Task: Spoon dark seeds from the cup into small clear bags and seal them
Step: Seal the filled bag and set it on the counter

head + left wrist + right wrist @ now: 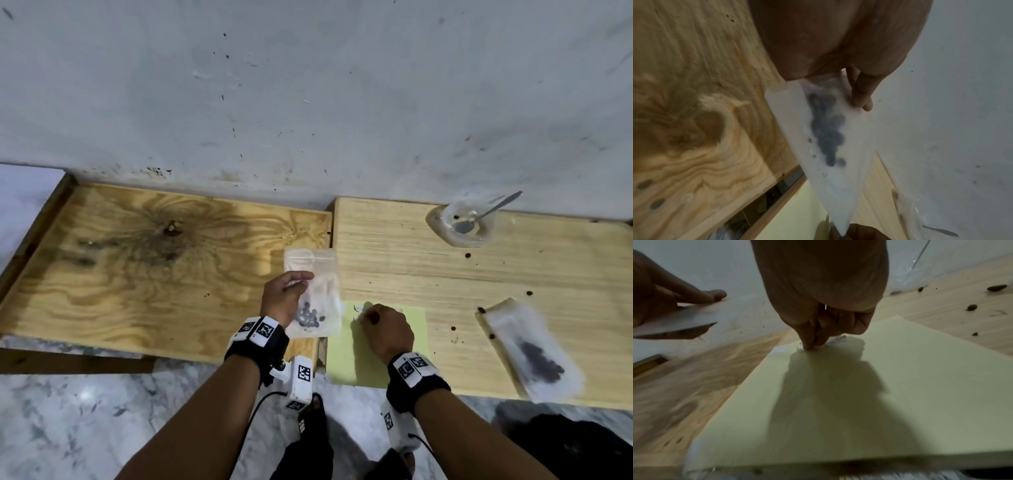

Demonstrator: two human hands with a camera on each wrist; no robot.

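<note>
My left hand [295, 286] holds a small clear zip bag [313, 294] upright above the seam between the two boards, thumb and fingers pinching its side. Dark seeds [827, 129] sit low in that bag [838, 170]. My right hand [371, 317] is curled, its fingertips [807, 344] pinching a small white label [840, 339] at the far edge of a pale yellow sheet [859, 394]. The clear cup [467, 222] stands at the back right by the wall, the metal spoon [486, 212] resting in it, with almost no seeds inside.
A second clear bag with dark seeds [534, 353] lies flat at the right on the light board [411, 260]. Several loose seeds [529, 293] are scattered around it. The stained plywood board [137, 274] lies to the left, and the wall is close behind.
</note>
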